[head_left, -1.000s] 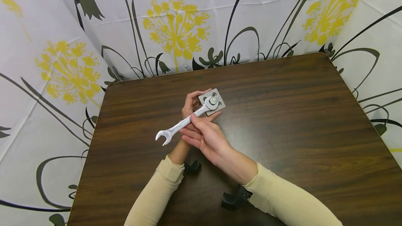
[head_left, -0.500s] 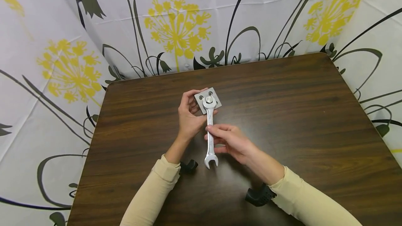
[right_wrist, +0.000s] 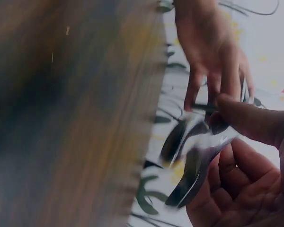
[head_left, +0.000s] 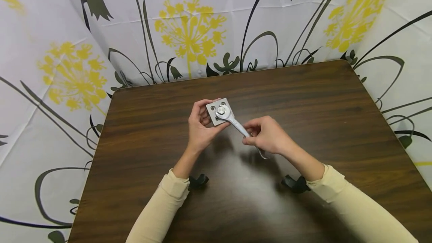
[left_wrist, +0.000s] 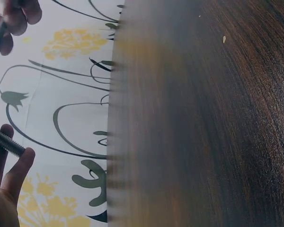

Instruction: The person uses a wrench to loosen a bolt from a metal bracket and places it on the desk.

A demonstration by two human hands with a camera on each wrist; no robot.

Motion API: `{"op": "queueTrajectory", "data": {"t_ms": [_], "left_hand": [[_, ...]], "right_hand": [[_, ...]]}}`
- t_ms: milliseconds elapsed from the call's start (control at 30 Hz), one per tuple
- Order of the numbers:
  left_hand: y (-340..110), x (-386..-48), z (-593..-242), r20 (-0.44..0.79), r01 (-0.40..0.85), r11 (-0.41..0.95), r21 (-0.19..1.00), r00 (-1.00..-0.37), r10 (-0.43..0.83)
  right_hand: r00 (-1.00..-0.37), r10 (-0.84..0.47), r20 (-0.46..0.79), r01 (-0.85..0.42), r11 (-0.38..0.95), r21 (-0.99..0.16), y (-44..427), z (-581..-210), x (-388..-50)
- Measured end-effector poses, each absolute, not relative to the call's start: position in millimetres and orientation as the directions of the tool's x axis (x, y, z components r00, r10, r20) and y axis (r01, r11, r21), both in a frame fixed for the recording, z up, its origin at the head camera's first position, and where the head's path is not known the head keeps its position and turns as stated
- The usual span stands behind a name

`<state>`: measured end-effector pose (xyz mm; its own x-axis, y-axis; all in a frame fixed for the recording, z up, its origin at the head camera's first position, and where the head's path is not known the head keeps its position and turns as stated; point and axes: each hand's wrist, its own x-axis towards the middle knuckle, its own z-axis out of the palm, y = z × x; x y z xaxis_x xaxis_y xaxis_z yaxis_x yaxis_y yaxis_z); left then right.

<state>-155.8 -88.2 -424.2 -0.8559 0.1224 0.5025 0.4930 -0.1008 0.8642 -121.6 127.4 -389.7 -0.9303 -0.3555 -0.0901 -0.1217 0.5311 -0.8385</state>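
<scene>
My left hand [head_left: 199, 132] grips a square metal plate [head_left: 210, 113] with holes by its edges, raised above the table. A hex bolt [head_left: 221, 109] stands in it, its head toward the head camera. In the left wrist view the bolt's threaded shank [left_wrist: 8, 143] sticks out beside the fingertips. An open-end wrench [head_left: 239, 126] has one end at the bolt head; whether it is fully seated, I cannot tell. My right hand [head_left: 270, 136] pinches the handle between thumb and fingers. The wrench's free forked end [right_wrist: 191, 177] is blurred in the right wrist view.
A brown wood-grain table [head_left: 152, 130] lies beneath both hands. Behind it hangs a white curtain [head_left: 131, 40] with yellow and grey flowers. Black wrist mounts [head_left: 198, 182] sit under both forearms.
The wrench has swung anticlockwise about the bolt, its free end going from lower left through straight down to lower right. My right hand moved right with it; plate and left hand shifted slightly left.
</scene>
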Motion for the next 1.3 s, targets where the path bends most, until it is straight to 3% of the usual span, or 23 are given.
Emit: {"op": "queueTrajectory", "data": {"t_ms": [167,300,800,967,1300], "left_hand": [[-89.2,-155.7,-425.0,0.494,0.485,-0.096,0.869,-0.861,0.12],[-88.6,-157.2,-424.3,0.488,0.479,-0.101,0.872,-0.867,0.103],[-96.5,-167.7,-446.2,0.477,0.461,-0.124,0.879,-0.861,0.179],[-95.5,-164.6,-447.1,0.469,0.454,-0.116,0.883,-0.854,0.226],[-94.6,-160.5,-444.5,0.432,0.425,-0.086,0.901,-0.86,0.27]], "right_hand": [[-0.954,-0.298,-0.033,-0.21,0.741,-0.638,131.5,-378.8,-133.8],[-0.954,-0.298,0.044,-0.278,0.816,-0.507,130.6,-371.6,-142.9],[-0.859,-0.475,0.191,-0.507,0.844,-0.176,125.9,-353.7,-188.0],[-0.781,-0.573,0.248,-0.606,0.792,-0.077,123.0,-352.0,-200.3],[-0.547,-0.748,0.376,-0.778,0.62,0.102,110.8,-341.1,-216.2]]}}
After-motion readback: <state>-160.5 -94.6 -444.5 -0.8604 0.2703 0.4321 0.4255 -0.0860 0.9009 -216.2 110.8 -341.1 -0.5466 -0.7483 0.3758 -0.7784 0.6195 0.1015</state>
